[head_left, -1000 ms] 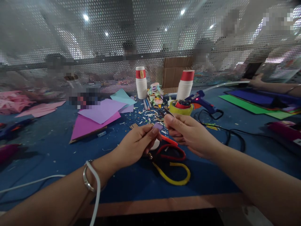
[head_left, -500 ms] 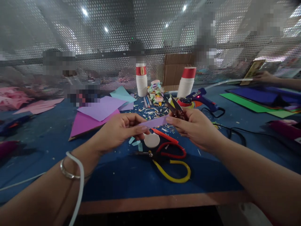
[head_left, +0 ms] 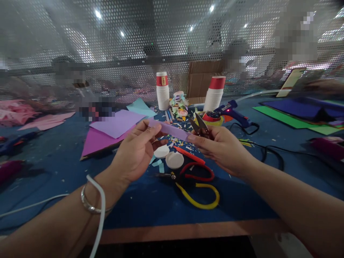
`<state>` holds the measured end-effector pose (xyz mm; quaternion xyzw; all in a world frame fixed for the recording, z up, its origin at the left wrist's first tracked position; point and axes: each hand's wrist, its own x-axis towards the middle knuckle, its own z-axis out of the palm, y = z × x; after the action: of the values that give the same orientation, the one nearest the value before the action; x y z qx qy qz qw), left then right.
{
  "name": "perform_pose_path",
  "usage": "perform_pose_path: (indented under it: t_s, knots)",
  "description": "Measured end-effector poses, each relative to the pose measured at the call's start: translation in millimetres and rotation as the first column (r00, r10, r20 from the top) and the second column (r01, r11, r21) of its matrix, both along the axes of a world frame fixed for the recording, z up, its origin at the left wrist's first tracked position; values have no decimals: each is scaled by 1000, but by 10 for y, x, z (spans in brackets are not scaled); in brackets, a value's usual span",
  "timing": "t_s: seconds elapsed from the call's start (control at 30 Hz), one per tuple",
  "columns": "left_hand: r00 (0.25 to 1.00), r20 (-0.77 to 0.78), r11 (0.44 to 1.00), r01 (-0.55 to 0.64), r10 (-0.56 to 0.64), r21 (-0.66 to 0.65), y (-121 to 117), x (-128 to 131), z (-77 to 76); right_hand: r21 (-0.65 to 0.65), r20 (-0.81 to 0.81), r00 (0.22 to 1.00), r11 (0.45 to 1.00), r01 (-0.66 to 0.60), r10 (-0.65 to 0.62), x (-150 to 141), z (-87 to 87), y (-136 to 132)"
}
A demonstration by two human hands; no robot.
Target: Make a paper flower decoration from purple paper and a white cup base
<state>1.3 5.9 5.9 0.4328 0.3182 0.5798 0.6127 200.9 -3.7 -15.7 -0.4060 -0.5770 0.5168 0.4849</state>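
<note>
Lilac paper strip [head_left: 174, 132], one: aslant above the blue table [head_left: 145, 208], between left hand [head_left: 137, 152] and right hand [head_left: 220, 147]. Left: thumb and fingers pinching the higher end. Right: thumb on the lower end, fingers wrapped around dark scissors [head_left: 203, 126], blades parted, handles hidden. Forearms [head_left: 290, 193]: angled inward, cut off by the frame.

So the paper strip [head_left: 173, 131] is a soft lilac, pretty close to the big top sheet [head_left: 118, 123], while the sheet under it [head_left: 94, 143] is a loud magenta and another one [head_left: 141, 107] is pale aqua. Large scissors [head_left: 180, 178] are the fun bit: one handle loop red, the other bright yellow. Tabletop's [head_left: 150, 215] deep blue, cup stacks [head_left: 162, 98] are white with red tops, glue gun's [head_left: 233, 111] navy, and the screen [head_left: 129, 46] is grey with a dotted hole pattern.
</note>
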Motion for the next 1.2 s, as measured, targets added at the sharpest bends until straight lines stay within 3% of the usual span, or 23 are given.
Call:
perform_pose_path:
  t_s: [0.2, 0.3, 0.4, 0.47, 0.57, 0.73, 0.93, 1.03, 1.2]
  knots:
    - [999, -48, 998, 2, 1, 65, -8, 36, -14, 16, 109, 994, 999, -29, 27, -32, -13, -15]
    - [993, -98, 992, -47, 59, 115, -20, 25, -11, 27, 118, 992, 999, -46, 43, -27, -7, -17]
    - [979, -181, 990, -67, 90, 128, 2, -51, 13, 59, 128, 991, 998, -34, 27, -13, -3, -9]
    - [962, -268, 993, -20, 51, 117, 32, -133, 37, 95, 177, 984, 995, -22, 5, 4, 1, 1]
    - [897, -438, 990, 108, -56, 95, 68, -242, 70, 149, 258, 966, 988, -34, -5, 39, 16, 13]
    - [709, -692, 969, 242, -137, 55, 50, -241, 94, 195, 417, 909, 975, -110, 19, 71, 63, 9]
    - [599, -760, 913, 408, -254, 15, -11, -114, 54, 251, 514, 856, 945, -209, 52, 56, 66, 7]
    - [632, -727, 902, 430, -268, 40, -34, -75, 3, 244, 482, 874, 948, -204, 64, 48, 47, 7]
    - [832, -506, 961, 274, -226, 22, -75, -27, -49, 224, 354, 935, 970, -98, 13, 26, 35, -10]
